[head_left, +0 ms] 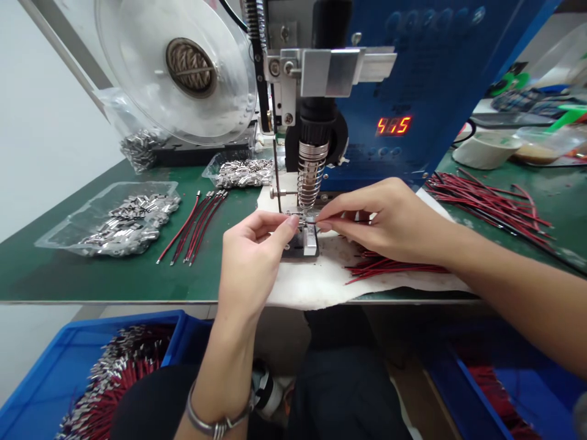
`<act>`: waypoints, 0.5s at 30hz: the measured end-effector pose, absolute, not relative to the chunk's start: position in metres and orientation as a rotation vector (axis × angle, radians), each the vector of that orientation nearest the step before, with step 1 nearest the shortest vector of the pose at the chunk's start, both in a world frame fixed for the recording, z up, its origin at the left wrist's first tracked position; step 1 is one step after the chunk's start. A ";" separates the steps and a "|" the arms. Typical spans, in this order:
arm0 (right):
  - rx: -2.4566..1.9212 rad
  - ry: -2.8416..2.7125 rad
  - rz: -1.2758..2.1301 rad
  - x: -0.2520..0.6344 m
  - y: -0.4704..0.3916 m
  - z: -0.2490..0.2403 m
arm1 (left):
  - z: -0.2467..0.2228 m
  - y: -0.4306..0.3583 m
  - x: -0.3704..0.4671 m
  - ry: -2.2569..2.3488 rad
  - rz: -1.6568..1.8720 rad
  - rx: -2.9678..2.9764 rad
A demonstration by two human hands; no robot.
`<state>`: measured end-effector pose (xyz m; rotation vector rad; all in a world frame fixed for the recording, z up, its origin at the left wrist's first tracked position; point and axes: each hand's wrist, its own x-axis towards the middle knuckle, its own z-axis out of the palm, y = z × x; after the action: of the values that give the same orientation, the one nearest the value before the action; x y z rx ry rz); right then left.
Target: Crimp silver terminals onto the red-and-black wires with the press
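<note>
My left hand [250, 256] is closed in a pinch at the small metal fixture [310, 240] under the spring-wrapped soldering head [313, 174]. What its fingertips hold is too small to make out. From the other side my right hand [389, 220] pinches a thin wire, its tip at the fixture below the head. A bit of dark wire shows beyond the fingers. Under my right hand a bundle of red and black wires [389, 267] lies on a white cloth [302, 284].
The blue machine [389, 73] shows 415. At left are an open plastic tray of metal parts [132, 226], a second small tub [245, 173] and several wires with metal ends [197, 226]. More wires [490, 201] lie right. Blue bins [32, 360] stand below the table edge.
</note>
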<state>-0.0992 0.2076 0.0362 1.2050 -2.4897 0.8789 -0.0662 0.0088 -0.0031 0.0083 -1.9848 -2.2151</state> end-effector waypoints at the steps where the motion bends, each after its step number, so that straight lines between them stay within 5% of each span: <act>1: 1.227 -2.470 0.866 -0.100 0.208 0.036 | -0.003 0.009 -0.066 -1.987 -2.213 0.006; 15: 1.287 -2.448 0.744 -0.099 0.208 0.037 | -0.003 0.010 -0.067 -2.049 -2.167 0.031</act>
<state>-0.0985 0.2080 0.0372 1.2872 -2.4483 0.7435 -0.0671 0.0096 -0.0033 0.0309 -2.0487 -2.1665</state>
